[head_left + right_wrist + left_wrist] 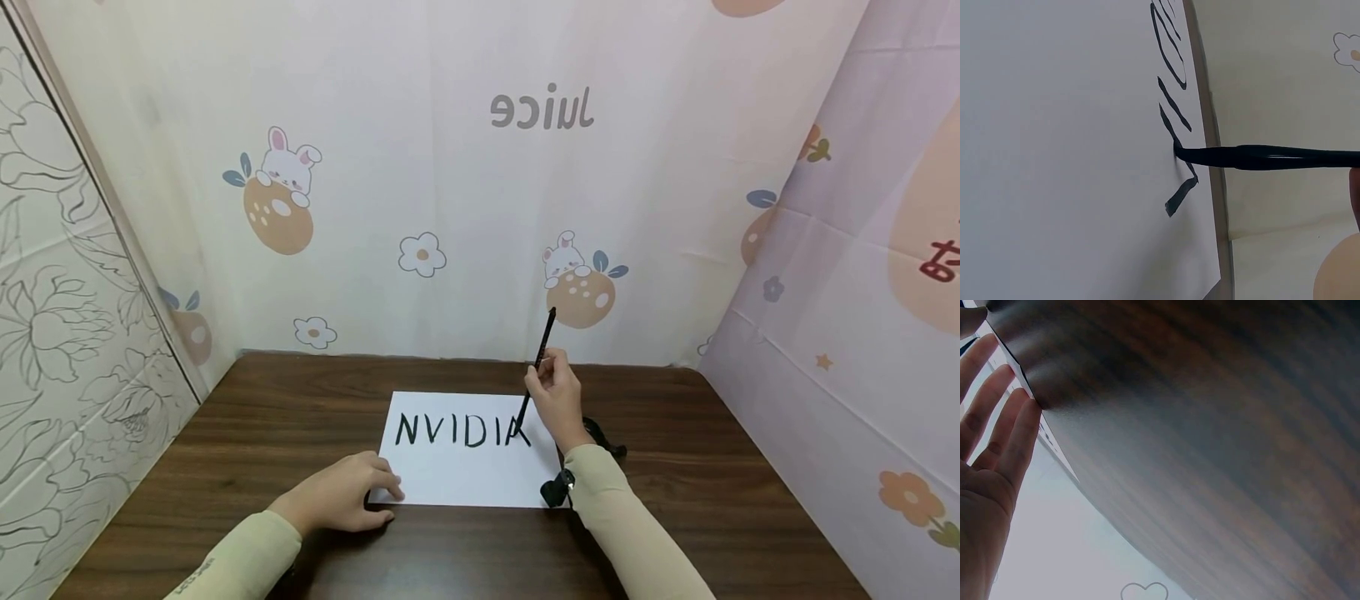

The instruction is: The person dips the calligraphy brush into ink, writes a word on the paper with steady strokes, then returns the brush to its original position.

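Observation:
A white sheet of paper (465, 483) lies on the dark wooden table, with "NVIDIA" in black strokes along its upper half. My right hand (558, 400) pinches a slim black brush pen (544, 340) well up its shaft. In the right wrist view, the soft tip of the brush pen (1266, 157) touches the last letter A, partway along its left stroke. My left hand (341, 492) rests at the lower left corner of the sheet, fingertips on the paper and thumb on the table. The left wrist view shows the fingers (1019, 434) loosely extended along the sheet's edge.
The brown table (300, 408) surrounds the sheet and ends at a patterned curtain (465, 317) behind. Side curtains close in left and right. A black wrist device (557, 490) sits by the right cuff, and a black strap (603, 437) shows beyond that wrist.

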